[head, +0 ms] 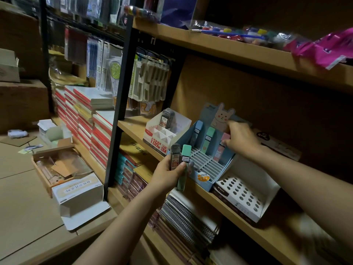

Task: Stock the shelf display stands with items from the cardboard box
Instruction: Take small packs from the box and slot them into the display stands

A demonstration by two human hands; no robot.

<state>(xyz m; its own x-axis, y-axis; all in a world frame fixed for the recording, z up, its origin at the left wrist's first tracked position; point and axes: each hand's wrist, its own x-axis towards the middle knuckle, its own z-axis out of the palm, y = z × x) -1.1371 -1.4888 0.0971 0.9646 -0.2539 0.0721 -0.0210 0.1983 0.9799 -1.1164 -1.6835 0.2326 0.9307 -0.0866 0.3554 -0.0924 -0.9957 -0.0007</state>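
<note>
The right hand (pixel 239 139) pinches an upright pink lead case (pixel 221 148) in the blue stand (pixel 205 169); the left hand (pixel 169 174), nearer, grasps two cases (pixel 180 159) upright.

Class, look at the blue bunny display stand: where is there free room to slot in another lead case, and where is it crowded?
Free: the white grid slots in front of the three standing cases, down to the blue display stand's front lip. Crowded: the back row, where the blue case, green case and pink case stand and the right hand reaches.
</note>
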